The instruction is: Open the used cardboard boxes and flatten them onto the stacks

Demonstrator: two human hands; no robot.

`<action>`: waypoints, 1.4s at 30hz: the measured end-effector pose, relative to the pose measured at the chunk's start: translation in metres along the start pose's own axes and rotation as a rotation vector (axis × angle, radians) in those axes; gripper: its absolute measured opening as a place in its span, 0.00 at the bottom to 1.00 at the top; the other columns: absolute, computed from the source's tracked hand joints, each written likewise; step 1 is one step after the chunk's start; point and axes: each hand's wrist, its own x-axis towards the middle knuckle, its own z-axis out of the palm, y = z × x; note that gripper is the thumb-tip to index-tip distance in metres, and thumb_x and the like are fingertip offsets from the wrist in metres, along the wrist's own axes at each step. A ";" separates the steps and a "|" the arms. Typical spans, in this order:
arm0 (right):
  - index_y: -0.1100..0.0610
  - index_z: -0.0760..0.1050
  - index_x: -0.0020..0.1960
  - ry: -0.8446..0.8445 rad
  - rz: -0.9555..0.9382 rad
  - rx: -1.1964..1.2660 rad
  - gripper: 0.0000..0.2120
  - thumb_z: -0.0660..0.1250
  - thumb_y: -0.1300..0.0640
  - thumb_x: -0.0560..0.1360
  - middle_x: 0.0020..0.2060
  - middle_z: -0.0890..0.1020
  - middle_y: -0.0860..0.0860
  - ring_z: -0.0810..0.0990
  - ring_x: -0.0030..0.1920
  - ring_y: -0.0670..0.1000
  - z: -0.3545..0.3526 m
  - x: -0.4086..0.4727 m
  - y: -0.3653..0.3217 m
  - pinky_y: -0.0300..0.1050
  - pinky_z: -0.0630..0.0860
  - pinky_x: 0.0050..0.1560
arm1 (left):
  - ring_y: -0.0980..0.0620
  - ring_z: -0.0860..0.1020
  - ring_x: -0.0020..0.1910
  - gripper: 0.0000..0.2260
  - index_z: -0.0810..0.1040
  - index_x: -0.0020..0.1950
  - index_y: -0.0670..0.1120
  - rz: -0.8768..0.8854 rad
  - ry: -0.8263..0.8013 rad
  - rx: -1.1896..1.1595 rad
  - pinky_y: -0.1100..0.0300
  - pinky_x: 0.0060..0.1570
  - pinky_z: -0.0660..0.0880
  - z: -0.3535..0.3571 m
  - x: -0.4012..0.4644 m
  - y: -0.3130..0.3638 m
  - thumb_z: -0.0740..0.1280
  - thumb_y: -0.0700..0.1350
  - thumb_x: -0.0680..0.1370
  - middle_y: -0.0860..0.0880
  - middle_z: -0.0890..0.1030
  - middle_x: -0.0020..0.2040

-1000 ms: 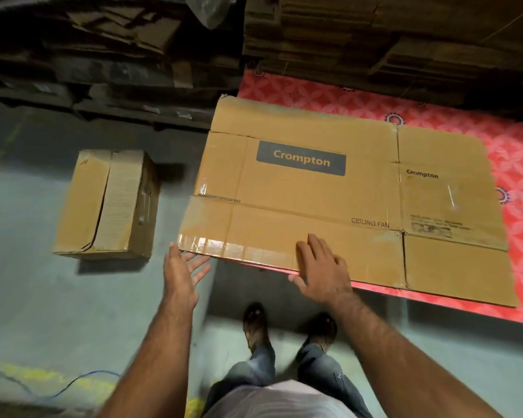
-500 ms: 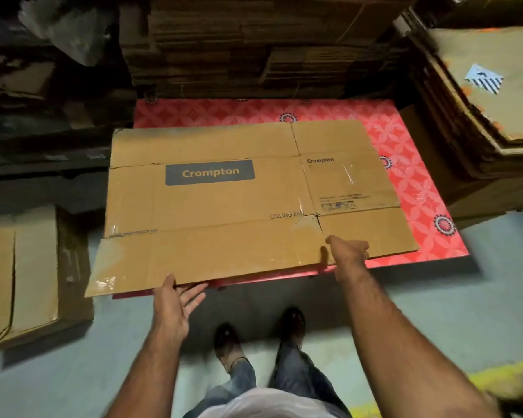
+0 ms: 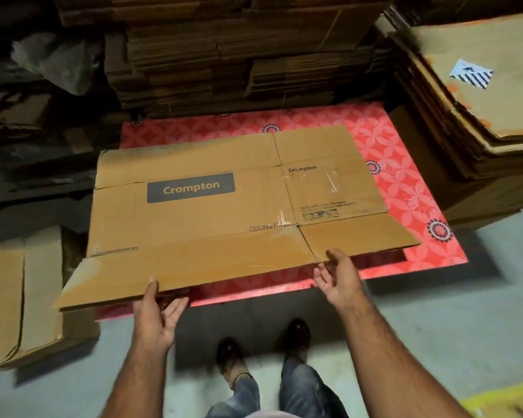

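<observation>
One flattened cardboard box, brown w/ "Crompton" printed twice and "CEILING FAN" partly legible, is laid flat on one red patterned sheet, which tops a low stack raised off the grey floor; the box's near-left corner overhangs the sheet. Its near edge is held by the left hand: thumb seen on top of the flap, fingers extended underneath, so the edge is pinched between thumb and fingers. The right hand is placed at the near edge approx. where the slit between the two near flaps ends; thumb is just at the edge, fingers loosely curved and spread, palm up. Whether this hand actually grips the cardboard can't be told; nothing is seen closed around it. Two bare forearms are seen entering from below, and two dark shoes plus jeans are seen on the floor betw. them. One unflattened brown box is seen on the floor at left, near the stack. One tall pile of flattened cartons is seen behind the red sheet, and one more pile at right, w/ one striped label on top.
</observation>
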 end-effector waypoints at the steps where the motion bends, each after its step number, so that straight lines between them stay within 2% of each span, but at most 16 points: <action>1: 0.60 0.75 0.66 -0.047 0.021 -0.013 0.15 0.68 0.59 0.81 0.61 0.76 0.58 0.79 0.55 0.56 0.004 -0.003 0.002 0.48 0.81 0.48 | 0.30 0.68 0.72 0.25 0.66 0.77 0.46 0.005 -0.001 0.002 0.38 0.64 0.76 0.006 -0.002 0.001 0.69 0.48 0.82 0.42 0.63 0.79; 3: 0.60 0.72 0.70 -0.104 0.044 -0.037 0.18 0.68 0.60 0.82 0.64 0.77 0.59 0.80 0.59 0.61 0.013 -0.005 0.006 0.52 0.83 0.46 | 0.32 0.72 0.70 0.26 0.65 0.77 0.44 0.013 -0.002 0.039 0.38 0.57 0.79 0.022 -0.009 0.006 0.70 0.45 0.81 0.43 0.71 0.73; 5: 0.60 0.69 0.72 -0.114 0.020 -0.073 0.19 0.67 0.64 0.82 0.66 0.78 0.60 0.82 0.55 0.60 0.023 -0.008 0.002 0.51 0.85 0.44 | 0.36 0.76 0.65 0.22 0.68 0.75 0.41 0.014 -0.043 0.073 0.40 0.51 0.79 0.038 -0.014 0.016 0.67 0.40 0.82 0.41 0.75 0.69; 7: 0.61 0.68 0.73 -0.122 -0.012 -0.088 0.20 0.66 0.67 0.82 0.66 0.78 0.61 0.82 0.53 0.59 0.034 -0.013 -0.010 0.50 0.85 0.49 | 0.38 0.77 0.63 0.15 0.72 0.70 0.41 0.027 -0.037 0.058 0.42 0.56 0.76 0.054 -0.025 0.030 0.63 0.35 0.83 0.40 0.78 0.64; 10: 0.64 0.67 0.72 -0.180 -0.048 -0.076 0.19 0.64 0.70 0.82 0.63 0.77 0.60 0.78 0.56 0.61 0.048 -0.025 -0.040 0.53 0.83 0.56 | 0.40 0.76 0.65 0.17 0.72 0.69 0.45 0.106 -0.075 0.002 0.41 0.61 0.75 0.076 -0.045 0.053 0.62 0.33 0.82 0.43 0.78 0.61; 12: 0.64 0.68 0.70 -0.256 -0.099 -0.043 0.17 0.62 0.71 0.82 0.57 0.79 0.59 0.78 0.54 0.61 0.058 -0.040 -0.067 0.52 0.84 0.51 | 0.42 0.79 0.57 0.15 0.74 0.67 0.46 0.182 -0.143 -0.033 0.41 0.62 0.75 0.094 -0.066 0.067 0.62 0.33 0.82 0.44 0.77 0.61; 14: 0.63 0.71 0.66 -0.351 -0.172 0.002 0.14 0.62 0.71 0.82 0.50 0.81 0.59 0.80 0.50 0.61 0.071 -0.054 -0.099 0.48 0.85 0.40 | 0.44 0.80 0.48 0.08 0.75 0.55 0.45 0.261 -0.207 -0.085 0.39 0.61 0.75 0.115 -0.087 0.080 0.62 0.32 0.82 0.43 0.79 0.57; 15: 0.63 0.72 0.66 -0.388 -0.212 0.017 0.14 0.61 0.71 0.82 0.50 0.81 0.59 0.82 0.49 0.61 0.077 -0.061 -0.115 0.47 0.85 0.35 | 0.45 0.81 0.45 0.08 0.73 0.52 0.46 0.297 -0.233 -0.115 0.40 0.59 0.76 0.126 -0.099 0.087 0.62 0.32 0.82 0.43 0.80 0.54; 16: 0.63 0.72 0.66 -0.413 -0.248 0.027 0.14 0.61 0.71 0.82 0.51 0.81 0.61 0.82 0.48 0.60 0.083 -0.067 -0.129 0.46 0.84 0.33 | 0.47 0.82 0.43 0.09 0.73 0.52 0.46 0.332 -0.259 -0.143 0.41 0.55 0.78 0.136 -0.109 0.093 0.62 0.32 0.83 0.44 0.80 0.51; 18: 0.63 0.73 0.67 -0.450 -0.305 0.039 0.14 0.61 0.71 0.82 0.55 0.81 0.63 0.83 0.46 0.59 0.088 -0.080 -0.153 0.45 0.83 0.33 | 0.49 0.85 0.39 0.10 0.73 0.59 0.46 0.387 -0.309 -0.176 0.43 0.46 0.82 0.152 -0.127 0.104 0.62 0.34 0.83 0.45 0.82 0.49; 20: 0.66 0.72 0.68 -0.489 -0.344 0.066 0.16 0.61 0.70 0.82 0.55 0.81 0.64 0.84 0.46 0.59 0.092 -0.094 -0.175 0.46 0.83 0.33 | 0.51 0.85 0.40 0.13 0.71 0.65 0.47 0.418 -0.365 -0.200 0.44 0.47 0.83 0.165 -0.142 0.116 0.64 0.35 0.82 0.46 0.82 0.50; 22: 0.69 0.70 0.70 -0.506 -0.397 0.108 0.17 0.62 0.70 0.81 0.58 0.79 0.67 0.82 0.47 0.61 0.095 -0.110 -0.196 0.46 0.82 0.31 | 0.51 0.84 0.45 0.16 0.70 0.66 0.49 0.462 -0.438 -0.212 0.43 0.49 0.82 0.178 -0.161 0.130 0.65 0.36 0.82 0.47 0.82 0.51; 26: 0.67 0.69 0.71 -0.497 -0.483 0.195 0.18 0.62 0.69 0.82 0.65 0.75 0.68 0.79 0.48 0.63 0.092 -0.144 -0.236 0.47 0.82 0.30 | 0.52 0.85 0.43 0.16 0.71 0.65 0.50 0.512 -0.567 -0.249 0.49 0.34 0.82 0.213 -0.206 0.152 0.66 0.36 0.81 0.47 0.82 0.53; 31: 0.66 0.69 0.72 -0.528 -0.572 0.276 0.19 0.62 0.68 0.82 0.61 0.79 0.66 0.82 0.49 0.61 0.067 -0.177 -0.283 0.46 0.82 0.29 | 0.47 0.82 0.52 0.11 0.69 0.52 0.49 0.513 -0.674 -0.282 0.49 0.32 0.82 0.253 -0.256 0.147 0.66 0.34 0.80 0.45 0.80 0.54; 35: 0.66 0.69 0.72 -0.524 -0.636 0.368 0.19 0.62 0.67 0.82 0.49 0.82 0.61 0.83 0.46 0.59 0.029 -0.196 -0.314 0.45 0.81 0.29 | 0.47 0.83 0.46 0.11 0.69 0.52 0.48 0.477 -0.769 -0.295 0.49 0.32 0.82 0.284 -0.292 0.127 0.66 0.34 0.81 0.44 0.81 0.50; 42: 0.64 0.72 0.70 -0.453 -0.759 0.504 0.17 0.66 0.65 0.82 0.54 0.84 0.62 0.87 0.50 0.58 -0.058 -0.194 -0.383 0.46 0.83 0.36 | 0.47 0.82 0.47 0.09 0.68 0.52 0.47 0.419 -0.956 -0.219 0.44 0.36 0.84 0.365 -0.349 0.064 0.66 0.35 0.81 0.42 0.79 0.52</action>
